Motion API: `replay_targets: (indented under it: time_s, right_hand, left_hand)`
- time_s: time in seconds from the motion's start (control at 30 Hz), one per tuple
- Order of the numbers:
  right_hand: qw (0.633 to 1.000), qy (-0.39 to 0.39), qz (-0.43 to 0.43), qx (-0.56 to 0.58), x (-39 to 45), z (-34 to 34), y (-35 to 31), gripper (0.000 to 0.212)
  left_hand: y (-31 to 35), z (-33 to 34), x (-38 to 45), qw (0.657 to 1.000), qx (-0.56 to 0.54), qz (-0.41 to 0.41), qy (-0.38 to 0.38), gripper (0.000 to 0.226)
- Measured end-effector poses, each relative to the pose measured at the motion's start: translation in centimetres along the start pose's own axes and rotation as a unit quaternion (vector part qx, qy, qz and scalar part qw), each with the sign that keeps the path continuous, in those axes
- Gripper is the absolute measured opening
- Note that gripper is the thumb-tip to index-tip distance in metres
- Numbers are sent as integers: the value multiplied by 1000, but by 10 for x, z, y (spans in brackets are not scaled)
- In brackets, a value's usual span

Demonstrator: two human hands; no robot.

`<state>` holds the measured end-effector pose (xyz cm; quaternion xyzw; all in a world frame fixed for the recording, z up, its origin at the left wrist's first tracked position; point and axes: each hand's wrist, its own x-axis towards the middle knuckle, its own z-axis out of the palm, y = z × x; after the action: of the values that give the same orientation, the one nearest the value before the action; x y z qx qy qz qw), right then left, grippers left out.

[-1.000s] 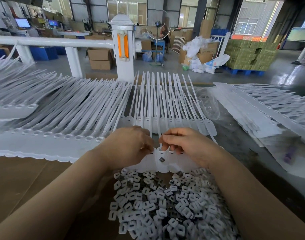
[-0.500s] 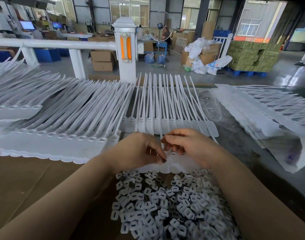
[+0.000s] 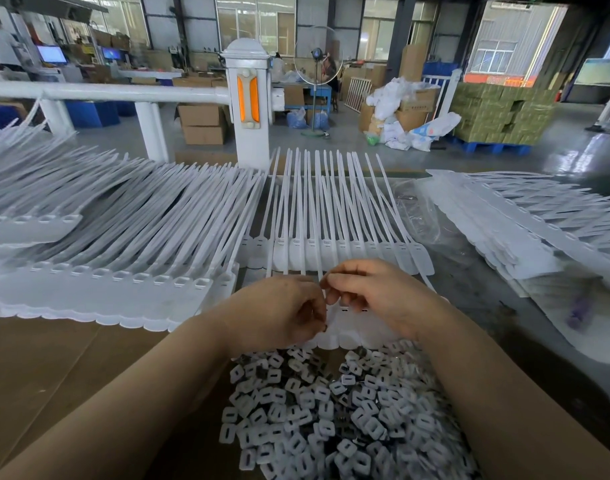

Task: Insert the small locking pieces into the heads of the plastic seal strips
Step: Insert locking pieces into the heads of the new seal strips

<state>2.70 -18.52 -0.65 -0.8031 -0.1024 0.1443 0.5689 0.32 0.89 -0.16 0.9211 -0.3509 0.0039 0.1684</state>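
1. The left hand (image 3: 282,311) is curling its fingers inward over the near heads of a joined row of white plastic seal strips (image 3: 334,220). A small dark locking piece (image 3: 325,328) is showing at its fingertips, apparently pinched there, just above the strip heads.
2. The right hand (image 3: 376,292) is bending its fingers and thumb together at the point where a thin strip tail is crossing; it is apparently pinching something small there, but what it is cannot be told.
3. The two hands are meeting almost fingertip to fingertip above the row's near edge, where white rounded heads (image 3: 345,332) are showing between and below them.
4. The worked row is lying at the middle of the bench (image 3: 54,368), its tails pointing away from the person toward a white post with an orange reflector (image 3: 248,98).
5. A loose heap of small white rectangular locking pieces with slotted centres (image 3: 317,410), a few dark ones mixed in, is lying on the bench nearest the person, between the two forearms.
6. A large stack of joined white seal strips (image 3: 123,237) is lying to the left, just beside the worked row.
7. Another stack of white seal strips (image 3: 525,220) is lying to the right, apart from the worked row, with crumpled clear plastic film (image 3: 421,216) between them.
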Motion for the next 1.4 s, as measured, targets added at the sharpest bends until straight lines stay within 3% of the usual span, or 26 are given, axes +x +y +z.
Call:
replay_targets:
  time_s: [0.37,0.53,0.7,0.97,1.2,1.4]
  right_hand:
    - [1000,3,2,2,0,0,-1,15]
    - [1000,5,6,-2,-1,1,-2,13]
    - [1000,7,8,-8,-3,1,-4,15]
    - [1000,7,8,-11,-4,1,-6,14]
    - [1000,5,7,-14,-5,2,-7,16]
    - [1000,3,6,-16,-5,2,-7,17]
  left_hand:
    - [-1,-2,-1,998,-43,-25,-34,16]
    - [-2,-4,-3,992,-113,-46,-30,15]
    - [1,-9,-5,976,-174,-39,-127,14]
    - [8,-14,-3,975,-141,-43,-168,10]
    - [11,-14,-4,974,-159,-42,-154,15]
    - [15,-11,-3,982,-112,-34,-149,16]
